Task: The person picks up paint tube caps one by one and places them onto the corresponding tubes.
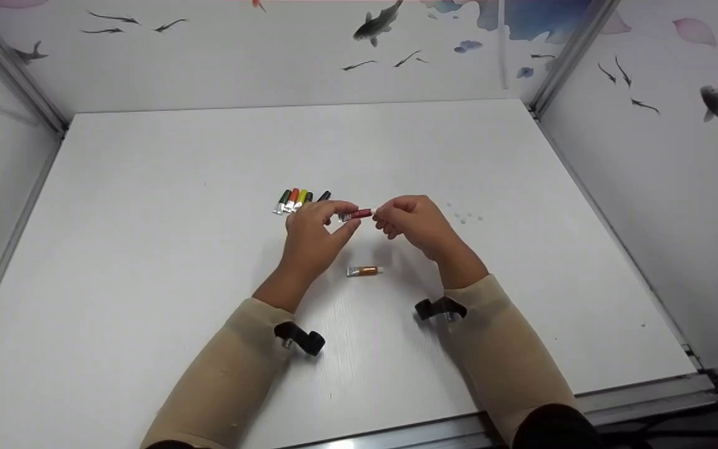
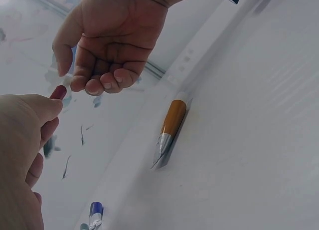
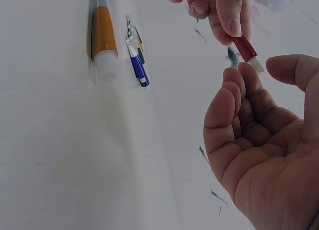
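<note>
My left hand (image 1: 315, 234) pinches a small red paint tube (image 1: 361, 213) between thumb and fingers, above the table. The tube's white cap (image 3: 255, 65) points toward my right hand (image 1: 418, 221). In the right wrist view, the right thumb and forefinger stand on either side of the cap, with a gap showing at the thumb. The other right fingers are loosely bent. Nearer to me, an orange-brown paint tube (image 1: 365, 271) with a white cap lies flat on the table, below both hands.
Beyond the left hand lies a row of paint tubes (image 1: 293, 199) in green, orange, yellow and dark colours, partly hidden by that hand. Several tiny white pieces (image 1: 464, 219) lie right of the right hand. Printed panels (image 1: 272, 75) wall the white table (image 1: 147, 249) at back and sides.
</note>
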The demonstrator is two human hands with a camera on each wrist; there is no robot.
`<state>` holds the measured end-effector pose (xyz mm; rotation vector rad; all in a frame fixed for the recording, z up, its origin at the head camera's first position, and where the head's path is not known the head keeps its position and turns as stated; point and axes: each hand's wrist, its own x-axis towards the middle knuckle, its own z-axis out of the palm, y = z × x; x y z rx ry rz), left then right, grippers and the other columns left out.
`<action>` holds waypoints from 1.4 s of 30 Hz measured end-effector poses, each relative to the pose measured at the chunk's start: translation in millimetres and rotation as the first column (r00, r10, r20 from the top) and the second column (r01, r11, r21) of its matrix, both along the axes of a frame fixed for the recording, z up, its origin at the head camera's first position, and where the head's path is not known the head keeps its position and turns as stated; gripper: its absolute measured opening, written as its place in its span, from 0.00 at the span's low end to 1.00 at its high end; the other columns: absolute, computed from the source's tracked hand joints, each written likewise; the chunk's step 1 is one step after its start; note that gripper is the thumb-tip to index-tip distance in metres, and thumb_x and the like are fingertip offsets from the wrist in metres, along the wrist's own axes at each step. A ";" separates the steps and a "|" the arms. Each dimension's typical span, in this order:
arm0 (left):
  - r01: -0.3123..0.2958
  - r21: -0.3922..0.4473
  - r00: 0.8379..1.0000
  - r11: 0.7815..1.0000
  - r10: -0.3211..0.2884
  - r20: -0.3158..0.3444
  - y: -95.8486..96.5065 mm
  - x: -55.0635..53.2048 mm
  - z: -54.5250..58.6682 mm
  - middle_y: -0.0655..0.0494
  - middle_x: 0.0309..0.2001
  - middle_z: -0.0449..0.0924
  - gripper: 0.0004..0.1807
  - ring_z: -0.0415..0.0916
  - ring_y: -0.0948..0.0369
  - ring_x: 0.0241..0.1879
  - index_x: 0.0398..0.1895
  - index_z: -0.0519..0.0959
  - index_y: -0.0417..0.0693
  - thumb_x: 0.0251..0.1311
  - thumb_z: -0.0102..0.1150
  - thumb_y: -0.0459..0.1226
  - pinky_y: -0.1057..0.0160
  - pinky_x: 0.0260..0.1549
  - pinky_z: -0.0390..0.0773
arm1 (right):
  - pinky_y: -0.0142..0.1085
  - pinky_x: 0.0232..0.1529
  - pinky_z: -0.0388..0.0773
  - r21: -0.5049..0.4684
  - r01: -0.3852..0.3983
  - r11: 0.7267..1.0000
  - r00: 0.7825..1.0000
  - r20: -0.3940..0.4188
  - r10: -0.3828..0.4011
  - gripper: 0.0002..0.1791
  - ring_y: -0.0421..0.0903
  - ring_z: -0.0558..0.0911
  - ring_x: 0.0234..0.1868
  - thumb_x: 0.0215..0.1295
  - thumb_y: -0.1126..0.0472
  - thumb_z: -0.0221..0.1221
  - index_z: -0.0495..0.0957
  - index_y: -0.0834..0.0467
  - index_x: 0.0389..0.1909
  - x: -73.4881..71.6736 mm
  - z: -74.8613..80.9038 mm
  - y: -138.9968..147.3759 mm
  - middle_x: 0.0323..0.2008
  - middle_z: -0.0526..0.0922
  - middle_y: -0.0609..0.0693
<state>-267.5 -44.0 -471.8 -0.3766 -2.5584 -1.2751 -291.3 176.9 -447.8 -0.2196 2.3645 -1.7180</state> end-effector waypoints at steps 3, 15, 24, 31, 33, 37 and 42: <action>0.003 -0.001 1.000 1.000 -0.003 0.003 -0.1 0.3 0.8 0.65 0.49 0.91 0.12 0.83 0.51 0.51 0.53 0.89 0.63 0.69 0.71 0.49 0.45 0.57 0.67 | 0.34 0.40 0.86 0.006 -0.009 1.000 1.000 -0.012 0.009 0.19 0.62 0.86 0.41 0.76 0.57 0.58 0.87 0.70 0.48 0.0 -0.3 0.0 0.36 0.90 0.50; 0.010 -0.003 1.000 1.000 -0.010 -0.005 -0.4 -0.6 -1.2 0.65 0.50 0.91 0.13 0.83 0.53 0.52 0.54 0.89 0.63 0.69 0.71 0.49 0.45 0.57 0.68 | 0.35 0.40 0.86 0.044 -0.015 0.999 1.000 -0.019 0.016 0.22 0.56 0.85 0.37 0.80 0.53 0.57 0.86 0.71 0.45 -0.2 -2.4 -1.5 0.34 0.88 0.50; 0.009 0.000 1.000 1.000 -0.009 -0.003 -0.4 1.6 0.9 0.64 0.51 0.91 0.13 0.83 0.52 0.52 0.54 0.89 0.62 0.69 0.72 0.48 0.46 0.57 0.68 | 0.36 0.39 0.85 0.012 -0.034 0.999 0.999 -0.034 0.035 0.21 0.52 0.83 0.33 0.80 0.51 0.57 0.86 0.60 0.30 0.9 -2.7 -1.5 0.30 0.86 0.49; 0.016 0.012 1.000 1.000 -0.016 -0.001 -0.9 -0.2 -1.2 0.65 0.50 0.91 0.13 0.83 0.52 0.51 0.54 0.89 0.63 0.69 0.72 0.48 0.46 0.57 0.68 | 0.36 0.39 0.85 0.030 -0.027 0.999 0.999 -0.033 0.028 0.23 0.49 0.83 0.32 0.81 0.49 0.57 0.86 0.61 0.30 -0.1 -3.3 -1.4 0.29 0.86 0.49; 0.017 0.015 1.000 1.000 -0.017 -0.002 -1.2 -0.9 -1.8 0.65 0.50 0.90 0.13 0.83 0.52 0.51 0.54 0.89 0.63 0.69 0.72 0.48 0.46 0.57 0.68 | 0.36 0.39 0.84 0.027 -0.027 0.999 0.999 -0.035 0.028 0.24 0.47 0.82 0.31 0.81 0.48 0.57 0.86 0.61 0.30 -0.3 -3.5 -1.0 0.29 0.86 0.49; 0.019 0.015 1.000 1.000 -0.019 -0.006 -1.6 -1.1 -2.1 0.65 0.50 0.90 0.13 0.83 0.50 0.51 0.54 0.89 0.63 0.69 0.71 0.49 0.46 0.57 0.68 | 0.37 0.39 0.84 0.029 -0.024 0.999 0.999 -0.043 0.026 0.24 0.47 0.82 0.31 0.81 0.47 0.57 0.87 0.60 0.30 -0.7 -3.7 0.0 0.29 0.86 0.50; 0.020 0.015 1.000 1.000 -0.020 -0.004 -1.2 -0.8 -1.9 0.65 0.50 0.91 0.13 0.83 0.51 0.52 0.54 0.89 0.63 0.69 0.71 0.49 0.47 0.56 0.68 | 0.36 0.40 0.85 0.025 -0.007 1.000 0.999 -0.047 0.008 0.24 0.53 0.84 0.35 0.80 0.45 0.58 0.87 0.63 0.36 -0.9 -3.7 1.6 0.32 0.86 0.50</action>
